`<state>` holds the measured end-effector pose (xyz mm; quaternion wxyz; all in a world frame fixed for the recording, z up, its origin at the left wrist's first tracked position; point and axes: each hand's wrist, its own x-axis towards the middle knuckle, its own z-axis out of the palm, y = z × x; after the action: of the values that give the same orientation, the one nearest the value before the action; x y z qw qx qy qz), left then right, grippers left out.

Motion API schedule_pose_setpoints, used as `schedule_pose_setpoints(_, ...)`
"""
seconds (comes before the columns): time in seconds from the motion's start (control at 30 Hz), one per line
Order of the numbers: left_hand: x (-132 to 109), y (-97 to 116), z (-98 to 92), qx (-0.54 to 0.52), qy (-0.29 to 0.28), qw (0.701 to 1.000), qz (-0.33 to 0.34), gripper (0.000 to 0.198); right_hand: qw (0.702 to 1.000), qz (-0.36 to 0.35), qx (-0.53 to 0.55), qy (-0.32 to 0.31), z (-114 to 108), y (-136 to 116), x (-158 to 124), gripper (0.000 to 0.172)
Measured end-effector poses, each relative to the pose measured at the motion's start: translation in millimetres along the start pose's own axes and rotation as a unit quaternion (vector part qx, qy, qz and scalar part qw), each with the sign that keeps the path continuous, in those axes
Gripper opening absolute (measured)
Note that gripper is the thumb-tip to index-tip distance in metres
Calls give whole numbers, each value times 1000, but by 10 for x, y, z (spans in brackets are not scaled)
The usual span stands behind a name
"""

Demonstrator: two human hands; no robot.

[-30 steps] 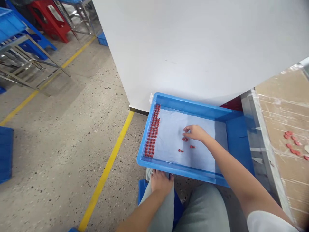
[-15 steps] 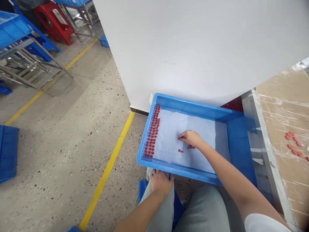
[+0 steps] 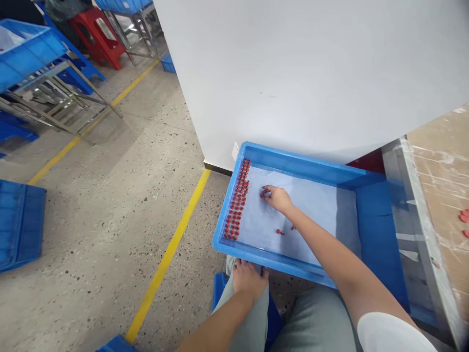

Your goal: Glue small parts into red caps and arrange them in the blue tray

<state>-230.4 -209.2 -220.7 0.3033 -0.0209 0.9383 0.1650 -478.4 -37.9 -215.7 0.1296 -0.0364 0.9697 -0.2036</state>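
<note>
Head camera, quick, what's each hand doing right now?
Left hand: closed, gripping the front rim of the blue plastic tray.
Right hand: fingertips at a small red piece; cannot tell if holding it.

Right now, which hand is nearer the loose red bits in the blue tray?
Right hand, beside the loose red bits. Left hand is farther, at the blue tray's near rim.

free: lt-blue sheet (image 3: 322,205) R of red pcs row (image 3: 237,200) | block: tray rim (image 3: 300,165), white panel (image 3: 293,73)
</note>
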Motion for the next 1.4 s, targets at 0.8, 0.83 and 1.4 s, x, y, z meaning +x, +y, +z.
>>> schedule_pose_setpoints(0.8,6,-57,38,-39,36,998,19,48,991,26,107,78,134,-337,789,36)
schedule_pose_setpoints(0.83,6,-59,44,-42,39,998,19,47,991,24,109,77,144,-345,800,36)
schedule_pose_setpoints(1.4,-7,-30,-88,-24,12,1000,15,46,991,13,116,67,167,-383,833,40)
